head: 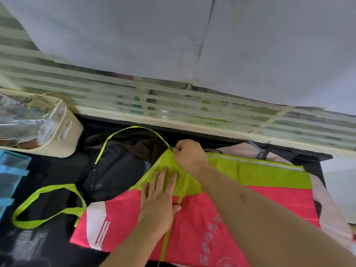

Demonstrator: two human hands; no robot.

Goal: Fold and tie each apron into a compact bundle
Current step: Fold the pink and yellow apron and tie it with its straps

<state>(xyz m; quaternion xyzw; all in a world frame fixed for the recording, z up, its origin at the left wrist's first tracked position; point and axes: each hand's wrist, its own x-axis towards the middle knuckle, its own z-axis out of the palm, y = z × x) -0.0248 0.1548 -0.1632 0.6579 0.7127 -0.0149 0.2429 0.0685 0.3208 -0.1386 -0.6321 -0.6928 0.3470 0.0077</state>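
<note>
Head view: black table (pixel 57 166) under frosted striped partition (pixel 115 89), grey wall (pixel 115 35).

Both forearms are bare to the frame edge, with no sleeves, gloves, rings or watch.

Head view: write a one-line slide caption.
Left hand flattens a pink-and-green apron while right hand pinches its corner.

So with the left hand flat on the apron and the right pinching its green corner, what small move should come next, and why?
Probably draw the green corner inward over the pink panel. The right hand pinches that corner where the thin tie leaves it, the left hand pins the apron flat, and the apron lies mostly spread, so folding has barely begun.
</note>
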